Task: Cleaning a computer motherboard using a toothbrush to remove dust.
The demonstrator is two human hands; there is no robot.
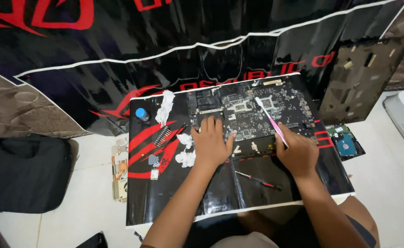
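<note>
While the left hand (210, 143) lies flat with fingers spread on the lower left edge of the dark green laptop circuit board (252, 114), the right hand (297, 154) is closed round a pink-and-white toothbrush (270, 120), its bristle end resting on the board at centre frame. Board sits on a glossy black mat with red graphics (220, 193), spread over the floor. Crumpled white tissue wads (185, 151) just left of the left hand. Red-handled screwdriver (258, 179) lower centre, between the forearms. Small blue-capped bottle (142, 114) upper left of mat. Bare hard drive (346, 144) at right, off the mat.
</note>
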